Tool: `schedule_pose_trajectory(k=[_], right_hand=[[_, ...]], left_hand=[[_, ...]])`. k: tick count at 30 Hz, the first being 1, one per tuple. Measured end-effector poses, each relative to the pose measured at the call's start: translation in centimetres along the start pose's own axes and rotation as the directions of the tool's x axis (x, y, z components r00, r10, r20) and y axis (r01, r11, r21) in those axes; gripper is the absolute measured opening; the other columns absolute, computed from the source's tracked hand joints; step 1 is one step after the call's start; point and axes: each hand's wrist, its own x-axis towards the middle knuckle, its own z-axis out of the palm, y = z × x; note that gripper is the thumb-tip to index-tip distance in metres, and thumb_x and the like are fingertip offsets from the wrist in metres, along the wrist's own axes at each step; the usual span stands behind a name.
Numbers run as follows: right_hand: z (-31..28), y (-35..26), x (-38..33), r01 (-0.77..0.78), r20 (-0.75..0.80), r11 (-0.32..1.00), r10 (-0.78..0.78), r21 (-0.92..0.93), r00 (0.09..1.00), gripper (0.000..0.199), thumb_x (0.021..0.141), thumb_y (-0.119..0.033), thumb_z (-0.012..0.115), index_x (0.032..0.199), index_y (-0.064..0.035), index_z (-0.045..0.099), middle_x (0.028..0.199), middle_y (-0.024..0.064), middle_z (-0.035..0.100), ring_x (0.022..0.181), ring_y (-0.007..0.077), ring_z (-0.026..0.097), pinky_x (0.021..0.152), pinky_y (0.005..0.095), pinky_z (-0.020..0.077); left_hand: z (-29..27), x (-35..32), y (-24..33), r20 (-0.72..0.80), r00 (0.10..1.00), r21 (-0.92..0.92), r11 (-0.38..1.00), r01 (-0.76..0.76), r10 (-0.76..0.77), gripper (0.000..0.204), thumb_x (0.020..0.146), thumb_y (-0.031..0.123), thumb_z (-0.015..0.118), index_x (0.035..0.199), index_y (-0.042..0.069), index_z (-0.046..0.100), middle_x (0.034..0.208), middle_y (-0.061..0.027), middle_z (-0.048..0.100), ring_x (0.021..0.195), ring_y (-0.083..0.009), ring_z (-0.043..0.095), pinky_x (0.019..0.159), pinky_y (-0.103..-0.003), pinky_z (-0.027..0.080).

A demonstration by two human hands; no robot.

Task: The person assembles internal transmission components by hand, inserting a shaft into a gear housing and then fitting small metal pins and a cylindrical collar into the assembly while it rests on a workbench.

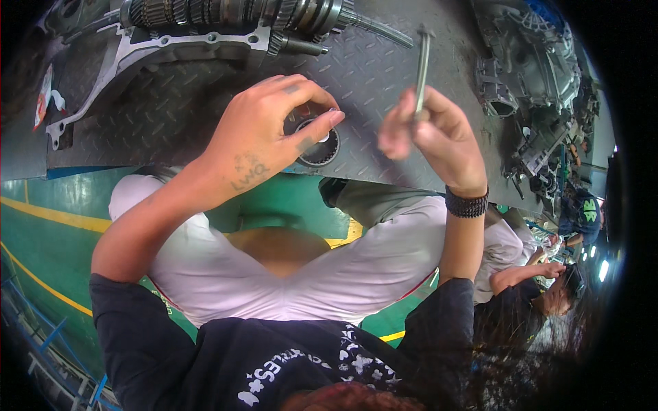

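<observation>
Fingers of left hand point(264, 127) half cover ring gear point(321, 147); right hand point(432, 133) blurred.

Two hands point(264, 130) point(432, 133); one bearing ring point(319, 147); one metal rod point(421, 65); one gear shaft point(240, 14).

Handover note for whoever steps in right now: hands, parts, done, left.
Left hand: fingers closed over the ring gear, which lies flat near the front edge of the bench.
Right hand: gripping a metal rod, held upright above the bench, clear of the ring.
Gear shaft lies across the housing plate at the back; casing parts sit to the right.
Done: ring is out on the bench, rod in hand.
Left: rod has not met the ring; ring is not on the shaft.
</observation>
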Motion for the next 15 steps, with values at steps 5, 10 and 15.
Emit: schedule_pose_trajectory(k=[5,10,15], right_hand=[[2.2,1.5,1.1,-0.088,-0.248,0.926,-0.006,-0.367,0.969,0.02,0.099,-0.017,0.077,0.11,-0.0004,0.075,0.105,0.0051,0.076,0.098,0.0134,0.069,0.091,0.03,0.0538],[3.1,2.3,1.9,-0.069,-0.221,0.83,-0.066,-0.553,0.973,0.019,0.097,-0.014,0.078,0.11,-0.0016,0.076,0.1,0.0055,0.078,0.088,0.0121,0.07,0.082,0.0283,0.0555],[3.2,2.9,2.1,-0.054,-0.26,0.79,-0.136,-0.61,0.956,0.019,0.098,-0.012,0.076,0.111,0.0015,0.076,0.098,0.0092,0.08,0.083,0.0144,0.07,0.076,0.0305,0.0567]], left_hand=[[-0.1,-0.1,0.1,-0.023,1.0,0.053,0.999,0.008,-0.007,0.02,0.092,0.019,0.082,0.099,0.001,0.076,0.094,-0.0079,0.074,0.084,-0.0206,0.071,0.078,-0.033,0.056],[-0.2,-0.1,0.2,-0.052,0.998,0.087,0.996,0.028,-0.024,0.021,0.09,0.019,0.084,0.096,0.001,0.076,0.093,-0.0074,0.075,0.084,-0.02,0.071,0.078,-0.033,0.057],[-0.2,-0.1,0.5,-0.064,0.997,0.068,0.996,0.051,-0.047,0.02,0.091,0.019,0.083,0.097,0.001,0.076,0.093,-0.0081,0.076,0.084,-0.0201,0.071,0.079,-0.033,0.057]])
